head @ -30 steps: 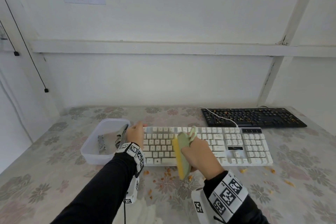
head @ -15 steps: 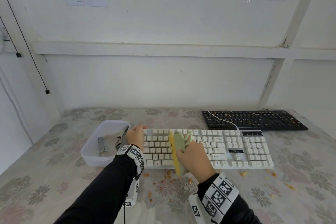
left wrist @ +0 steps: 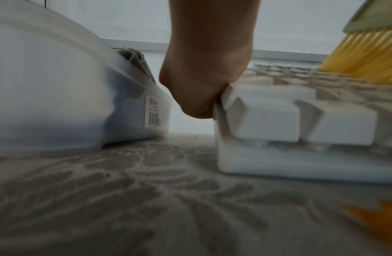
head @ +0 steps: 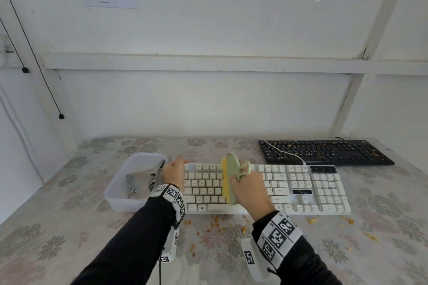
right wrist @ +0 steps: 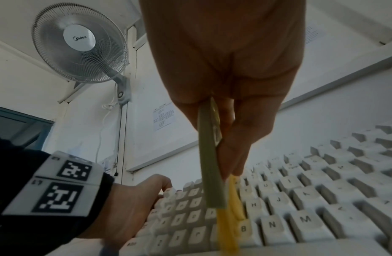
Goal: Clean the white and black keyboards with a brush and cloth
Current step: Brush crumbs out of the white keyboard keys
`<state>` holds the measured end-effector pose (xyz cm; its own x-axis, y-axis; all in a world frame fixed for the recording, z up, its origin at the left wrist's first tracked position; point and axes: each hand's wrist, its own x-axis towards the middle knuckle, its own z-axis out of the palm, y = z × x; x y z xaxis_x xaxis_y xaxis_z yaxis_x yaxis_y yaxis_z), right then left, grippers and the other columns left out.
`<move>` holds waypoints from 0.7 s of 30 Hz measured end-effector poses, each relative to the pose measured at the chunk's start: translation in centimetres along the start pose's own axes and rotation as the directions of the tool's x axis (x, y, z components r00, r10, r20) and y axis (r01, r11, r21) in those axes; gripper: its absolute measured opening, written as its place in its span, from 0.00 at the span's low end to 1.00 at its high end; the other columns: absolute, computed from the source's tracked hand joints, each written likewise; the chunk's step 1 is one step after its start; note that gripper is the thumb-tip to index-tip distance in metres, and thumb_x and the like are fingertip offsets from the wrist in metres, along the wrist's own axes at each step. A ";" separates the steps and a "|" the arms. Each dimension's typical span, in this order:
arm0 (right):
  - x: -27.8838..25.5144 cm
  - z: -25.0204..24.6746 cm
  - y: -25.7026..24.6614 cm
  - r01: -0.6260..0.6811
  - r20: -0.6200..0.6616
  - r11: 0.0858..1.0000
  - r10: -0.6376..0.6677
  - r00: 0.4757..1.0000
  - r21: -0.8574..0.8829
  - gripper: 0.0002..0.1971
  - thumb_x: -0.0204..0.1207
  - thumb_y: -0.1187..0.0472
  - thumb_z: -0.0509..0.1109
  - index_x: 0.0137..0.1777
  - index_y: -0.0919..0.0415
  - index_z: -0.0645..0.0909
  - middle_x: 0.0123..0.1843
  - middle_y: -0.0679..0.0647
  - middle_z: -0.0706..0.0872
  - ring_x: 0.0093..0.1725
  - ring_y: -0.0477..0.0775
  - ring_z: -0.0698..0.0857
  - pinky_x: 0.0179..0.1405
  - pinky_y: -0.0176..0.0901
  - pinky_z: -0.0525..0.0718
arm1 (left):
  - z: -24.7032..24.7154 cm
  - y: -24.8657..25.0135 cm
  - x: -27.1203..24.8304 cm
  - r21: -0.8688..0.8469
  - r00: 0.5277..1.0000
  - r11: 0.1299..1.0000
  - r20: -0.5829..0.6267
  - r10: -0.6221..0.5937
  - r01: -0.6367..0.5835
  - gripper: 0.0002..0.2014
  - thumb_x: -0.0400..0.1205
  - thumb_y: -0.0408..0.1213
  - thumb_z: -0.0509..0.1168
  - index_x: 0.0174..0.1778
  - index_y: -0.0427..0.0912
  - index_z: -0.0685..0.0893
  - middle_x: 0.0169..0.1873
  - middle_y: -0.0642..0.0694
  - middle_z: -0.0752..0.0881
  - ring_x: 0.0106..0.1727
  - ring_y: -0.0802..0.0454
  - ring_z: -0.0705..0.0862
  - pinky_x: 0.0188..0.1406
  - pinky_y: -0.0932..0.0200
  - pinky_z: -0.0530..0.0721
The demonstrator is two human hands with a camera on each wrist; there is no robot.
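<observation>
The white keyboard (head: pixel 301 190) lies across the middle of the flowered table. My right hand (head: pixel 247 190) grips a brush (head: pixel 228 176) with a green back and yellow bristles, and the bristles rest on the keys left of centre. The right wrist view shows the brush (right wrist: pixel 210 164) standing on edge over the letter keys (right wrist: pixel 322 199). My left hand (head: pixel 176 170) holds the keyboard's left end, its palm against the edge (left wrist: pixel 205 78). The black keyboard (head: pixel 324 152) sits behind at the right, strewn with orange crumbs. A grey cloth (head: pixel 139 180) lies in a container.
The clear plastic container (head: pixel 120 196) stands right beside the white keyboard's left end. Orange crumbs (head: pixel 217 227) are scattered on the table in front of the keyboard. A white cable (head: pixel 284 152) crosses the black keyboard. The wall runs close behind both keyboards.
My right hand has moved the brush from the white keyboard's front edge toward its far rows. My left hand has stayed on the left end.
</observation>
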<state>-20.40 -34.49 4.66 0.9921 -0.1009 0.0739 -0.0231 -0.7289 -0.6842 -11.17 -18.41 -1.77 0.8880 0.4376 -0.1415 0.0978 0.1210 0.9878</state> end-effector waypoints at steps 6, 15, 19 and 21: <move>-1.3 -1.0 -0.7 -0.095 0.164 0.993 0.084 0.983 0.064 0.14 0.78 0.67 0.57 0.30 0.59 0.68 0.29 0.54 0.76 0.31 0.58 0.83 0.32 0.46 0.86 | -0.2 -0.2 0.0 0.037 1.000 0.999 -0.003 -0.011 0.011 0.13 0.79 0.38 0.61 0.30 0.46 0.85 0.23 0.50 0.80 0.30 0.49 0.76 0.36 0.53 0.74; -2.0 1.3 -2.4 0.024 0.129 0.996 -0.035 0.991 0.085 0.18 0.83 0.61 0.57 0.29 0.54 0.62 0.23 0.48 0.68 0.10 0.41 0.70 0.11 0.27 0.63 | -0.5 0.7 -0.6 0.016 0.998 0.998 0.014 -0.064 0.064 0.11 0.79 0.37 0.62 0.32 0.46 0.85 0.29 0.47 0.83 0.32 0.48 0.79 0.36 0.54 0.77; -1.9 2.1 -2.0 0.006 0.177 1.000 -0.002 0.984 -0.022 0.16 0.82 0.63 0.57 0.33 0.51 0.58 0.27 0.49 0.68 0.11 0.40 0.72 0.09 0.28 0.65 | -0.9 0.8 -0.6 0.041 0.990 0.992 0.070 -0.119 0.116 0.10 0.76 0.40 0.63 0.39 0.43 0.89 0.31 0.44 0.87 0.34 0.44 0.84 0.37 0.53 0.83; -1.8 2.1 -1.9 -0.004 0.180 1.000 0.008 0.984 -0.024 0.12 0.82 0.63 0.57 0.38 0.53 0.61 0.27 0.49 0.68 0.12 0.42 0.72 0.09 0.28 0.65 | -1.0 0.7 -0.2 0.062 0.988 0.990 0.083 -0.129 0.124 0.11 0.76 0.41 0.63 0.38 0.43 0.90 0.29 0.44 0.87 0.33 0.43 0.85 0.36 0.53 0.84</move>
<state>-21.91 -31.45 4.31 0.9978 0.0166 -0.0637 -0.0302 -0.7443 -0.6671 -11.71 -17.47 -1.08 0.9021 0.3427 -0.2621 0.2350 0.1193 0.9647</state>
